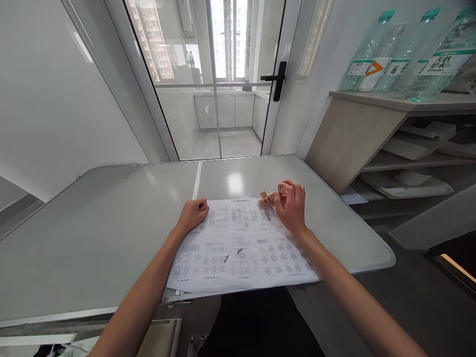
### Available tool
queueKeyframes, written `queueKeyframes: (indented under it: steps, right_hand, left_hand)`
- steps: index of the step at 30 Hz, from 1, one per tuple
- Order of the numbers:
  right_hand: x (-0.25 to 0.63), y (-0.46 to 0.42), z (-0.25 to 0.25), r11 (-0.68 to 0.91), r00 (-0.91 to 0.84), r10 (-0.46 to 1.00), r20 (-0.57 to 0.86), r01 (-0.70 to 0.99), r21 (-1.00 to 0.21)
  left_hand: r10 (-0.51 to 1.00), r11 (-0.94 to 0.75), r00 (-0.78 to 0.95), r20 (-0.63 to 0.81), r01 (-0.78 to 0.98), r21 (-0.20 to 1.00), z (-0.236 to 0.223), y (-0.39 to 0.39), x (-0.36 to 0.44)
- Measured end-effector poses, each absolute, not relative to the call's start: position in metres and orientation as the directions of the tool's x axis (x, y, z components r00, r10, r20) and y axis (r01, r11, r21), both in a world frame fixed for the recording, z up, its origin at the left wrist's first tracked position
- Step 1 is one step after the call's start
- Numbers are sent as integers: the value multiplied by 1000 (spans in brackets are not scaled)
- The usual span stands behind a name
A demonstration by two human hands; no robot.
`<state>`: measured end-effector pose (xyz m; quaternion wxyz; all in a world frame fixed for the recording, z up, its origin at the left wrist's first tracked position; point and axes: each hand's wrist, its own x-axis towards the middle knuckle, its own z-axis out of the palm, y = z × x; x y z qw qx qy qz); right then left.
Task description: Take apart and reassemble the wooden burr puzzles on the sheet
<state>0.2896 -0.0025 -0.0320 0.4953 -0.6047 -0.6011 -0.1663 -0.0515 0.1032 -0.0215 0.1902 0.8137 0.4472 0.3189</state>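
My left hand (193, 215) is closed in a fist and rests at the upper left edge of a large printed sheet (223, 238). Nothing shows between its fingers. At the sheet's upper right corner, my right hand (292, 206) has its fingers bent and pinched around a small wooden piece (283, 195), partly hidden by the fingers. Just left of these fingertips, a small cluster of light wooden blocks (265, 199) with dark markings sits on the sheet's edge. Rows of small diagrams cover the paper, and two small dark shapes (239, 252) show near its middle.
The pale table (111, 238) has a seam left of the sheet and a rounded right corner. Behind it stands a glass door with a black handle (277, 81). On the right, a shelf unit (349, 134) carries several clear plastic bottles (396, 64) and holds papers.
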Motion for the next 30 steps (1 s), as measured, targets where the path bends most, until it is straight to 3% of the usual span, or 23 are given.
queueKeyframes:
  steps: [14, 30]
  right_hand:
    - [309, 10, -61, 164, 360, 713, 602, 749, -642]
    - [314, 7, -65, 91, 418, 767, 487, 680, -727]
  left_hand:
    - [880, -474, 292, 375, 594, 650, -14, 98, -49]
    - [941, -333, 155, 300, 566, 754, -8, 101, -52]
